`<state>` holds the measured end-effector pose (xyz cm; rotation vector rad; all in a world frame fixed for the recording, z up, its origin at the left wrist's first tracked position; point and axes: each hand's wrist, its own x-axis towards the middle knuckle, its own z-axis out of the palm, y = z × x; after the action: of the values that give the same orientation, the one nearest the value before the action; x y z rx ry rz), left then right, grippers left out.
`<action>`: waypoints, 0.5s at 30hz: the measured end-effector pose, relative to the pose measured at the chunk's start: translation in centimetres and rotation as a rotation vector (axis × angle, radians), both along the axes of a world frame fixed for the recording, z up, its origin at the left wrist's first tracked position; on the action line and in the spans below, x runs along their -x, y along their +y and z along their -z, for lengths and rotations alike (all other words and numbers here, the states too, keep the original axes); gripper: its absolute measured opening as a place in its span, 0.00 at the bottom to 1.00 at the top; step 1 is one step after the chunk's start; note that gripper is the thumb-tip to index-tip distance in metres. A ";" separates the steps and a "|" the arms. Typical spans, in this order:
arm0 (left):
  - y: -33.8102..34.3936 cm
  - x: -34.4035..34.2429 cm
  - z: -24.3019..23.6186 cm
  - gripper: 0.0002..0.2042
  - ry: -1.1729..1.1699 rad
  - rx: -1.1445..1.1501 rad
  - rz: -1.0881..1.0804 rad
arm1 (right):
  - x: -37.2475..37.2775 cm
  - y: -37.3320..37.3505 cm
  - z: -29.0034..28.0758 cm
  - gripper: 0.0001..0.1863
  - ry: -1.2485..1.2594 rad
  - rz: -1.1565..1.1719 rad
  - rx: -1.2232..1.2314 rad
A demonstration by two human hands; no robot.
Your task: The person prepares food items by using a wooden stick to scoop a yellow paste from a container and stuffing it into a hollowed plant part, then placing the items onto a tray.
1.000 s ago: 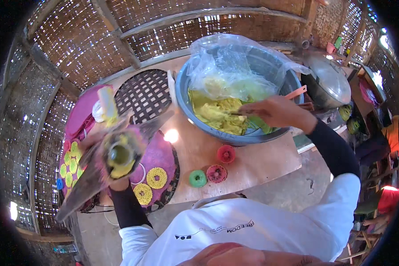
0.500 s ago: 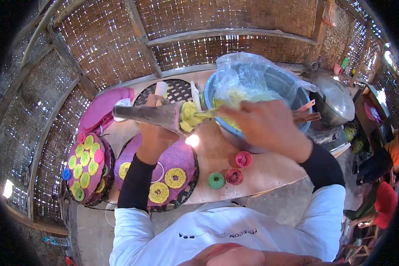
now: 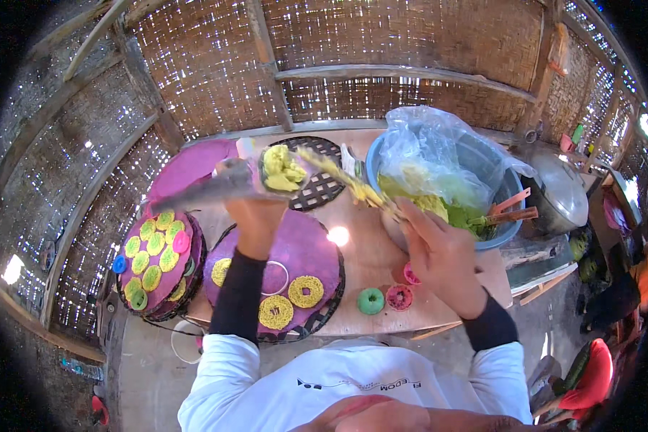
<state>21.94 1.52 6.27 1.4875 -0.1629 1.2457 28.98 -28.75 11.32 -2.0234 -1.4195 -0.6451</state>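
Note:
My left hand (image 3: 255, 219) is wrapped round a long, dark, tapered tube, blurred by motion (image 3: 209, 189). Its wide mouth faces up and is packed with yellow-green dough (image 3: 282, 169). In my right hand (image 3: 439, 252) is a thin stick (image 3: 363, 191) smeared with the same dough, its far tip close to the tube's mouth. Below my left forearm lies a round tray covered in purple cloth (image 3: 302, 241), with yellow lacy dough rings (image 3: 276, 312) and a thin white ring on it. Beyond my right hand stands a blue tub (image 3: 515, 232) holding more dough under clear plastic (image 3: 425, 155).
Another purple tray (image 3: 151, 284) at the left bears several yellow pieces. Small green (image 3: 371, 301) and pink (image 3: 399, 297) ring-shaped cups sit at the table's front edge. A lidded metal pot (image 3: 554, 187) stands right of the tub. Woven walls (image 3: 410, 43) enclose the back.
The tube's mouth has turned upward and moved left of the tub. My right hand has dropped nearer me, and the stick now slants up to the left. The view has shifted a little.

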 end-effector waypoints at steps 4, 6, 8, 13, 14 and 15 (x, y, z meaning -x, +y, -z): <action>-0.8 -2.6 3.4 0.29 -0.104 0.037 -0.199 | 1.0 4.2 2.7 0.25 0.239 -0.117 -0.252; -1.9 -2.8 2.8 0.30 0.021 -0.120 -0.459 | 1.8 5.0 4.2 0.23 0.204 -0.123 -0.305; -2.9 -1.9 0.7 0.25 -0.217 0.211 0.088 | 2.7 4.2 5.3 0.23 0.255 -0.139 -0.252; -2.2 -1.3 0.2 0.21 0.007 -0.244 -0.811 | 1.9 1.8 4.8 0.22 0.283 -0.217 -0.153; -2.2 -1.2 0.6 0.21 0.009 -0.293 -0.898 | 1.1 1.9 4.3 0.22 0.300 -0.201 -0.190; -2.4 -1.3 1.0 0.20 0.003 -0.301 -0.904 | 0.5 2.1 3.8 0.22 0.317 -0.183 -0.226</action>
<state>23.22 -0.89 5.28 1.9061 0.3888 1.9906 28.45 -26.64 7.55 -1.7074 -1.2621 -0.3674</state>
